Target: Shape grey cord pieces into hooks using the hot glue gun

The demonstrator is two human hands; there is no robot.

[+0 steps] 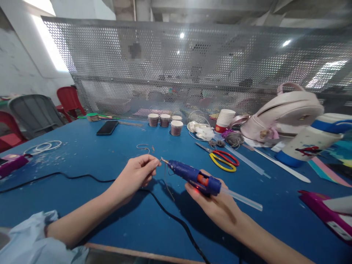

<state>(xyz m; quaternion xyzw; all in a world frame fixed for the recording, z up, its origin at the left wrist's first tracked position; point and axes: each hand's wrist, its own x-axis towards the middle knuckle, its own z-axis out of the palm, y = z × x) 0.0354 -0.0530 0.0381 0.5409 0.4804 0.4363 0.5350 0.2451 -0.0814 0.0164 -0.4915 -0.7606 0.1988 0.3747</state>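
Observation:
In the head view, my right hand [217,207] is wrapped round a blue glue gun [187,174], its nozzle pointing left. A clear glue stick [244,200] sticks out of the gun's back end. My left hand [140,170] pinches a thin grey strand of yarn [166,183] right at the nozzle tip, and the strand hangs down below. Whether the nozzle touches the yarn, I cannot tell. Beyond my left hand, a short curl of yarn [143,146] lies on the blue table [123,227].
A black cord [176,220] crosses the table near my hands. Scissors [220,157], a grey yarn ball [234,139] and spare glue sticks [247,161] lie to the right. Behind stand several small cups [176,128], stacked paper cups [225,119], a phone [107,127], a bottle [310,141] and a pink bag [288,110].

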